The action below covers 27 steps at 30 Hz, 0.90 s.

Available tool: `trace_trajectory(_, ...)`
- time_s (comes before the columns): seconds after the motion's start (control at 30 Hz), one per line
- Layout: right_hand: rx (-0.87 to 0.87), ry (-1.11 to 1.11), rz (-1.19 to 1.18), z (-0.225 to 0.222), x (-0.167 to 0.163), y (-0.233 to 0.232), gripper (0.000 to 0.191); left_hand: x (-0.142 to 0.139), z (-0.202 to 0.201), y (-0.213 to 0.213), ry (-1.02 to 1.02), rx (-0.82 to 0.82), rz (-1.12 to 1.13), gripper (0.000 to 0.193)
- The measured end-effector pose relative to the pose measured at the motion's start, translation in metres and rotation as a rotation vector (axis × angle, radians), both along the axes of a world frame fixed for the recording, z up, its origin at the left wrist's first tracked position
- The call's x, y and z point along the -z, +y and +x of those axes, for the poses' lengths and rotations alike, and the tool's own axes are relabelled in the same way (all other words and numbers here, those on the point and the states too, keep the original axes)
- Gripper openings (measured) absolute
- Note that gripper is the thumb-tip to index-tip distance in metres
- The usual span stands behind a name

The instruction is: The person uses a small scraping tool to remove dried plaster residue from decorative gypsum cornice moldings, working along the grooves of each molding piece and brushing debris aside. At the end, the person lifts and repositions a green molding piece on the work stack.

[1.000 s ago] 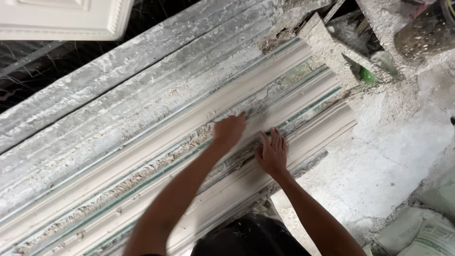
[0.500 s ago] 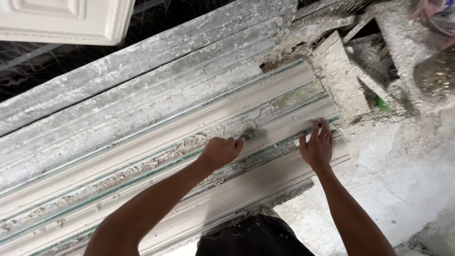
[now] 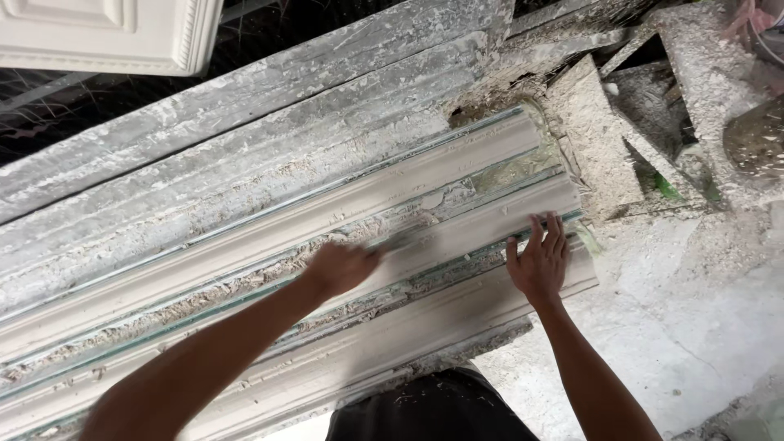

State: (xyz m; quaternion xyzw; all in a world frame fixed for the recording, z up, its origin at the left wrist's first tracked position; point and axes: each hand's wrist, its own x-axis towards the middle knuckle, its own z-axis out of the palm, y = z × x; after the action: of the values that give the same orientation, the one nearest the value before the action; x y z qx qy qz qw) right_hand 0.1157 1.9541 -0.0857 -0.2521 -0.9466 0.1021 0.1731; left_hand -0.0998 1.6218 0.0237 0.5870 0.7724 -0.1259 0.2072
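The left hand (image 3: 341, 268) clenches a motion-blurred tool (image 3: 402, 242) on the plaster moulding (image 3: 457, 171); the right hand (image 3: 539, 261) lies flat, released.

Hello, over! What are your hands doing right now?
Left hand gripping a small tool, blurred. Right hand flat on the white moulding. Plaster crumbs in the grooves.

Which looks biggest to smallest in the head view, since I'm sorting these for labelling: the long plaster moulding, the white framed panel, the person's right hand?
1. Long plaster moulding, by far.
2. White framed panel, partly cut off by the frame.
3. Right hand.
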Motion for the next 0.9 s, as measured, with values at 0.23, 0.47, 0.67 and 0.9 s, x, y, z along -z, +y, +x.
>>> trace_trajectory(0.23, -0.036, 0.004, -0.003, 0.005, -0.002, 0.003, 0.058, 0.037, -0.005, 0.084, 0.066, 0.112, 0.227, 0.052)
trace_trajectory(0.47, -0.004, -0.007, -0.007, 0.005, 0.005, 0.001, 0.059, -0.023, -0.009, -0.023, 0.127, 0.184, 0.119, 0.05)
trace_trajectory(0.67, 0.025, -0.064, -0.053, 0.002, 0.0, 0.002, 0.064, 0.044, 0.013, 0.178, 0.186, 0.217, 0.298, 0.03)
trace_trajectory(0.9, -0.032, 0.017, -0.025, 0.006, 0.0, 0.002, 0.06, 0.029, -0.003, 0.079, 0.039, 0.149, 0.222, 0.031)
